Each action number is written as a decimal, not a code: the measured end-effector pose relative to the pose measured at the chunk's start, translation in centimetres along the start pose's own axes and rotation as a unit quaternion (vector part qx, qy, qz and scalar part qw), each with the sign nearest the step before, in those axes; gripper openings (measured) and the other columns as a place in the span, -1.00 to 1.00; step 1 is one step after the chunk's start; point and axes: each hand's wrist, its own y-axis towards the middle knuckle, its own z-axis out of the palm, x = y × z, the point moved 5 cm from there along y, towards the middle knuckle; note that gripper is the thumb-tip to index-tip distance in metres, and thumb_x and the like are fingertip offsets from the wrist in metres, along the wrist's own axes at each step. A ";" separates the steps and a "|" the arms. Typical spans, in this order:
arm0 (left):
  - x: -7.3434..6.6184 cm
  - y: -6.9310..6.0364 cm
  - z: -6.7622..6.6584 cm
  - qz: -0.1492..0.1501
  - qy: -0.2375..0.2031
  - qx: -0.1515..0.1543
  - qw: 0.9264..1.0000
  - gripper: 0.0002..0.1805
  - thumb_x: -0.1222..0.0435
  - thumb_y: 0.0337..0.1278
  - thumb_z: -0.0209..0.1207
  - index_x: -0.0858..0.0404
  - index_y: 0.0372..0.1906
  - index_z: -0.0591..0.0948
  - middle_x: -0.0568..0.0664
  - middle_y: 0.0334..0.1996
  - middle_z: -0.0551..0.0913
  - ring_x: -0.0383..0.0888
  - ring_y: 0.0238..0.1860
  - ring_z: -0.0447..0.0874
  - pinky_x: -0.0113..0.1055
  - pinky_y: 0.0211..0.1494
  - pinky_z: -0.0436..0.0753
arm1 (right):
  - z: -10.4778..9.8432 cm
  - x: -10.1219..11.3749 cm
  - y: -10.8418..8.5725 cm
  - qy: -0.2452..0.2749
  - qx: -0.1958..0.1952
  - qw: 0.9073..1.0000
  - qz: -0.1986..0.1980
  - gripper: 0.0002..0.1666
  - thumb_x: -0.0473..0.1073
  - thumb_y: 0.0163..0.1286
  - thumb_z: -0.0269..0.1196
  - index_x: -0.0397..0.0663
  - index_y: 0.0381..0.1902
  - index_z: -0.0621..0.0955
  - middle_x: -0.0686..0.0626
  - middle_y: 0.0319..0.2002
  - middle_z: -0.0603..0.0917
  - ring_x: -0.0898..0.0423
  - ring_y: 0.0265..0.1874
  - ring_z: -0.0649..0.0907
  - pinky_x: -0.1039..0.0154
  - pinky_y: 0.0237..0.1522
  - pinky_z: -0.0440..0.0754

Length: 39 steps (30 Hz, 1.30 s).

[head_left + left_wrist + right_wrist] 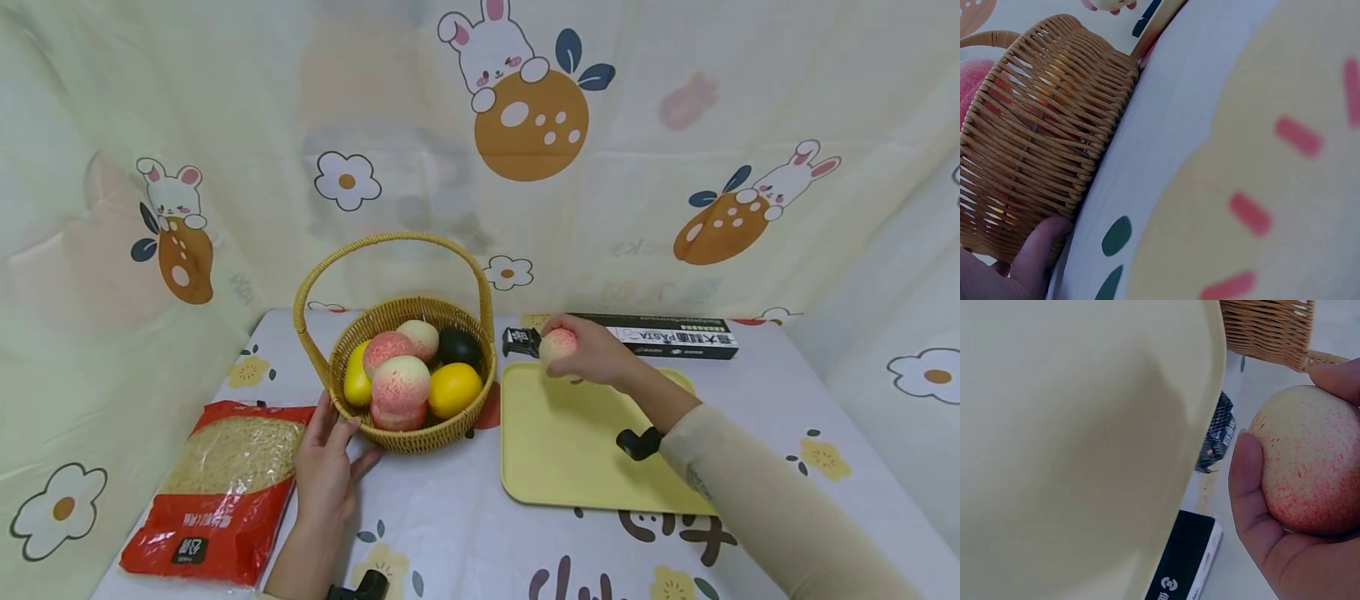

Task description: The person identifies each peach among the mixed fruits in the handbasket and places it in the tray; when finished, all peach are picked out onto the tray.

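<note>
My right hand grips a pale peach with red speckles above the far left corner of the yellow tray. In the right wrist view, thumb and fingers curl round the peach. My left hand rests against the near left side of the wicker basket, fingers spread. The left wrist view shows the thumb touching the basket's lower wall. Inside the basket lie several peaches, a long yellow fruit, a rounder yellow fruit and a dark fruit.
A red bag of pasta lies left of the left hand. Behind the tray are a black and white pasta box and a small black packet. The basket's tall handle arches upward. A patterned curtain backs the table.
</note>
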 end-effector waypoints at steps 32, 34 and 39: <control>0.4 -0.5 0.0 -0.009 0.004 0.007 1.000 -0.22 0.23 0.57 0.07 -0.44 0.66 0.11 -0.28 0.72 0.08 -0.01 0.59 0.35 -0.09 0.12 0.81 | 5.4 -0.4 2.5 -0.160 0.019 0.982 -0.093 -0.38 -0.12 0.02 0.46 -0.07 0.12 0.67 -0.11 -0.06 0.72 -0.03 -0.14 0.59 0.15 -0.11 0.57; 0.2 -0.5 0.0 -0.009 0.006 0.006 1.000 -0.22 0.23 0.56 0.08 -0.44 0.66 0.12 -0.27 0.72 0.08 0.00 0.60 0.33 -0.10 0.12 0.81 | 5.4 -0.3 2.5 -0.165 0.016 0.982 -0.091 -0.38 -0.11 0.03 0.46 -0.04 0.12 0.66 -0.11 -0.05 0.72 -0.04 -0.12 0.59 0.13 -0.09 0.58; 0.0 -0.4 -0.1 -0.007 0.003 0.011 1.000 -0.23 0.23 0.58 0.07 -0.45 0.66 0.12 -0.28 0.72 0.08 -0.03 0.60 0.33 -0.09 0.14 0.80 | 5.4 -0.2 2.6 -0.170 0.016 0.981 -0.090 -0.38 -0.08 0.05 0.45 -0.02 0.14 0.65 -0.12 0.00 0.72 -0.06 -0.08 0.59 0.09 -0.03 0.59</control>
